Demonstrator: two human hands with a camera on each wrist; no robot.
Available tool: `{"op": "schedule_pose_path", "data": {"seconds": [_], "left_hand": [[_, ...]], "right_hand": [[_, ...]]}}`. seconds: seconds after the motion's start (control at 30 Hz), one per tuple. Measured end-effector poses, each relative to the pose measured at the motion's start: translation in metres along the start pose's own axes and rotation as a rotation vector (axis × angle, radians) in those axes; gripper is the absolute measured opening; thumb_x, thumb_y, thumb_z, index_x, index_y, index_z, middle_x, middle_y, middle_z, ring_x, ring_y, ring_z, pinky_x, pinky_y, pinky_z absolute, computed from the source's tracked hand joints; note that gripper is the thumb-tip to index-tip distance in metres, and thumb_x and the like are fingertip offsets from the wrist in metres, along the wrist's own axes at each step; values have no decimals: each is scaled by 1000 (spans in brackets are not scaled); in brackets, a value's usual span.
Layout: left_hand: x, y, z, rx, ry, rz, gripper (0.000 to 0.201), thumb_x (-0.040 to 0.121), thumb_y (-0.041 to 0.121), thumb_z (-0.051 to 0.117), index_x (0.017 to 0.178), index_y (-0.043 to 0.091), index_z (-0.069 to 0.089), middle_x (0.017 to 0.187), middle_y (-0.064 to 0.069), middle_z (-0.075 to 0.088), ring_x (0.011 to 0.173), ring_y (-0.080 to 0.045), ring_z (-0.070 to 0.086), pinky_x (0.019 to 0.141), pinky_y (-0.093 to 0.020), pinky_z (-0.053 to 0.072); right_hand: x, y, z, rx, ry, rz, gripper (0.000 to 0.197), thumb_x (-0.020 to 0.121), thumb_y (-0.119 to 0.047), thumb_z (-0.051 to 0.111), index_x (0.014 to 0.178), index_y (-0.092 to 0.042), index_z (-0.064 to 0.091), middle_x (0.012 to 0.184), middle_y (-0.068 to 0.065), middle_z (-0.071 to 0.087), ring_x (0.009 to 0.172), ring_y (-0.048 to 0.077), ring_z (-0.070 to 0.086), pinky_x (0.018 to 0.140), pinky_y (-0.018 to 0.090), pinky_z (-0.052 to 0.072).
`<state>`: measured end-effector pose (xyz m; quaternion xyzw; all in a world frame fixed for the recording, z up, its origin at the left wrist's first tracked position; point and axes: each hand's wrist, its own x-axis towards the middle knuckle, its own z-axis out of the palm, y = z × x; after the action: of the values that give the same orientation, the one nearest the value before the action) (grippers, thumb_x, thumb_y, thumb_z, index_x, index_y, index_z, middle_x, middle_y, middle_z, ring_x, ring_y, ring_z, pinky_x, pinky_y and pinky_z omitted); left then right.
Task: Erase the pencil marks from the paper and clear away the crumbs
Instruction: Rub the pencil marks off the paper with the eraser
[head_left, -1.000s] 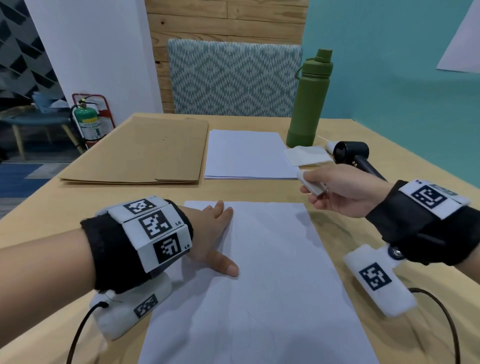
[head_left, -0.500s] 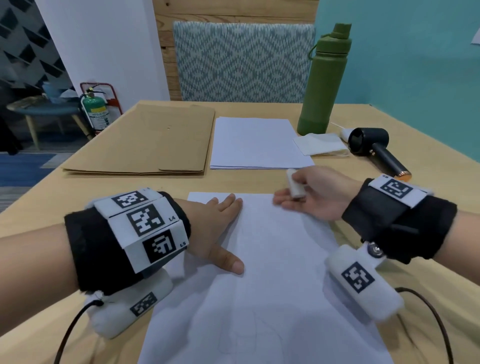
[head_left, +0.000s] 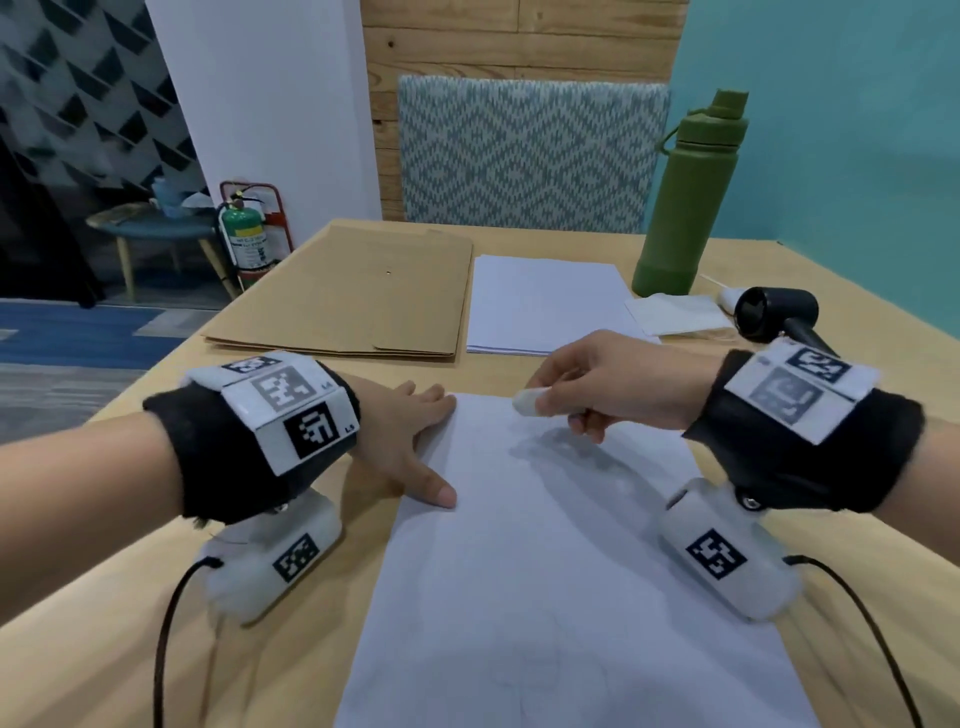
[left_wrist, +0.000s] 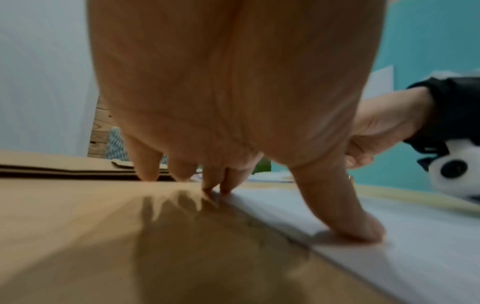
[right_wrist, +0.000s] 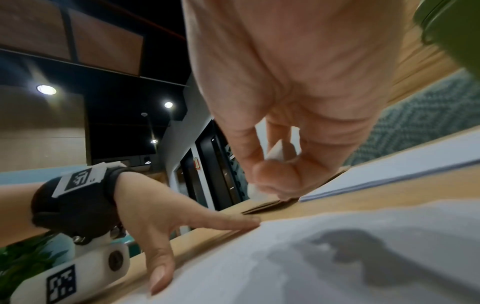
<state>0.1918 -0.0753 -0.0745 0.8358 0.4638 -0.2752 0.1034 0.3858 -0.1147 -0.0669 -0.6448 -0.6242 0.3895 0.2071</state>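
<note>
A: Where is the paper (head_left: 561, 561)?

B: It lies flat on the wooden table (head_left: 130, 623), right in front of the person. The pencil marks on it are very faint, down near the 6 o'clock end of the sheet.

A: What is the left hand (head_left: 410, 441) doing?

B: It is spread flat. The fingertips (left_wrist: 226, 190) press the far left corner, at about 11 o'clock, and the thumb (left_wrist: 363, 232) presses the left edge.

A: And the right hand (head_left: 613, 387)?

B: It pinches a small white eraser (head_left: 530, 401) between the thumb and fingers. It hangs just above the 12 o'clock end of the sheet. I can't tell if the eraser touches the paper yet.

A: How will the paper behave?

B: I think it is thin, light and floppy. It may slide or wrinkle when rubbed, and could tear if rubbed hard. So hold it down flat, close to where the rubbing is.

A: And the eraser?

B: It looks small and a bit soft. Pinch it near the tip so it doesn't bend.

A: Any crumbs?

B: I can't see any.
</note>
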Motion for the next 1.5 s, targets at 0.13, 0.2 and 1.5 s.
{"op": "schedule_pose_path", "data": {"seconds": [0.13,0.2,1.5], "left_hand": [[5,6,6,21,105,32,100,78,66,54,147,7,12,153,-4,16,141,-20,18,113,-39,24],[6,8,8,10,131,42,97,76,66,57,142,4,20,150,-7,21,136,-22,25,111,-38,28],[3,7,9,8,87,137,106,83,58,55,150,12,-13,159,-3,-13,148,-16,1,117,-36,12]], "right_hand": [[19,-12,17,-165,-52,18,22,86,-15,64,100,1,66,70,7,60,46,11,51,42,15,45],[26,-15,19,-235,-43,32,23,86,-18,64,99,1,65,72,10,62,46,14,51,42,15,45],[24,-39,37,-453,-92,41,21,83,-12,61,99,-1,69,63,2,59,48,12,43,47,17,37]]}}
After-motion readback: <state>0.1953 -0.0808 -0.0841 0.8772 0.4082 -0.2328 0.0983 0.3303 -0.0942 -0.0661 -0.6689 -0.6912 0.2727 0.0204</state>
